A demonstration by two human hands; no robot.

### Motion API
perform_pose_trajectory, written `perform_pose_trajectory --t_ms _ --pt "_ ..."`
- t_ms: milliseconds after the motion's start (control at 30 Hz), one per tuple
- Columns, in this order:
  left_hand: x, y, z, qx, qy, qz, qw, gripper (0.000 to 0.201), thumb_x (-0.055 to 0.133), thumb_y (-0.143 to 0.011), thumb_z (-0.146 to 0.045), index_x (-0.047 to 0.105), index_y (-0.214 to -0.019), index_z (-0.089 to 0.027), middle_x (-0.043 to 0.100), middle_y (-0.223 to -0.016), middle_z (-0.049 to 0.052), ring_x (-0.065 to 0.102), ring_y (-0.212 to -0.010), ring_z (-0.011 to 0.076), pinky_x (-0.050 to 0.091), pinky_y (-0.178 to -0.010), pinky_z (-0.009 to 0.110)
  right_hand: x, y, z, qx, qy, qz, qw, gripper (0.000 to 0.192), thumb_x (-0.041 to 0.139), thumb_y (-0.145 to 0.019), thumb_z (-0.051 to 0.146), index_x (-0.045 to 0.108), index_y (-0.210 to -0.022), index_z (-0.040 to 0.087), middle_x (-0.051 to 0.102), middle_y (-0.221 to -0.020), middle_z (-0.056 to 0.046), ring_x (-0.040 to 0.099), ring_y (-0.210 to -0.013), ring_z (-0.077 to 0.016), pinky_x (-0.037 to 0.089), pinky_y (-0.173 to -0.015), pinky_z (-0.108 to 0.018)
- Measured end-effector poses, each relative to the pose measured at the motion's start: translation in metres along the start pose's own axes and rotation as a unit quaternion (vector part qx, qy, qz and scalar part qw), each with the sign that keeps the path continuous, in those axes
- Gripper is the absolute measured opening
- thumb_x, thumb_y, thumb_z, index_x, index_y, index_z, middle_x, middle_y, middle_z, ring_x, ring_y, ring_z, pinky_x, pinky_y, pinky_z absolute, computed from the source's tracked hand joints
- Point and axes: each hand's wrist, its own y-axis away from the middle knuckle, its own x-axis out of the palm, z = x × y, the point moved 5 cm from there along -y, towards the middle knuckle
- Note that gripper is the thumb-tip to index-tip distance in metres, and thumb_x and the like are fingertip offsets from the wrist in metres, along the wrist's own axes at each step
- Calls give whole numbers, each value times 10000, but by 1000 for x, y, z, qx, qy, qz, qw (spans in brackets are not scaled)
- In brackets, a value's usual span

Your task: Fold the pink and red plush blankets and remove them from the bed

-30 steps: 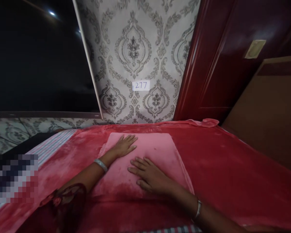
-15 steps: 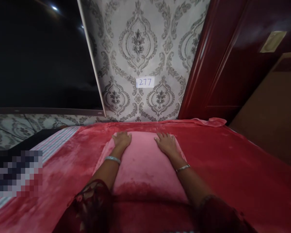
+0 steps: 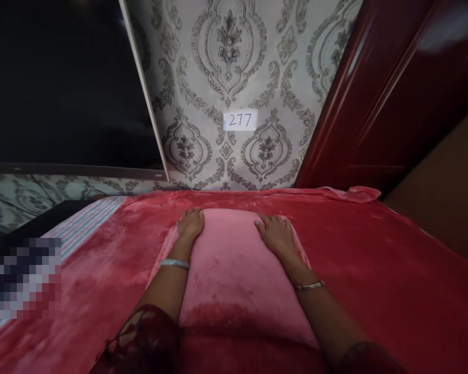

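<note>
A pink plush pillow (image 3: 234,259) lies on a red velvety blanket (image 3: 374,270) that covers the bed. My left hand (image 3: 190,224) rests palm down on the pillow's far left corner, fingers curled over its edge. My right hand (image 3: 276,232) lies flat on the far right corner, fingers spread. Each wrist wears a silver bangle, and dark red lace sleeves cover my forearms near the bottom of the view.
A patterned grey wallpapered wall carries a small paper label reading 277 (image 3: 239,120). A dark window or screen (image 3: 62,88) fills the upper left. A dark red wooden door (image 3: 393,93) stands at the right. A striped sheet (image 3: 81,228) shows at the bed's left edge.
Both hands slid from the pillow's middle to its far corners, the right one travelling farthest. The view has moved closer to the wall.
</note>
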Motion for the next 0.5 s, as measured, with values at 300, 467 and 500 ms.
perform_pose_trajectory --t_ms 300,467,500 --pt "-25 16 -9 8 68 -83 994 458 397 -954 -270 629 -1337 -175 597 -1428 170 468 -1369 371 320 -1129 636 -3 3 2 2 2 -11 1000 486 333 -1040 439 582 -1391 213 643 -1333 -153 514 -1281 -310 269 -1094 -497" --pt "-75 57 -58 138 135 -121 974 299 437 -934 -194 724 -1015 -166 752 -1065 120 665 -1045 249 505 -974 397 -5 7 4 -3 -5 -21 1000 479 328 -1039 433 580 -1382 214 653 -1317 -145 519 -1277 -309 286 -1077 -483" --pt "-86 75 -70 182 156 -112 964 270 449 -940 -204 718 -953 -177 760 -951 82 686 -909 211 542 -865 340 -5 7 4 -4 -3 -22 1000 479 324 -1038 429 582 -1379 214 657 -1310 -146 524 -1271 -311 290 -1074 -484"
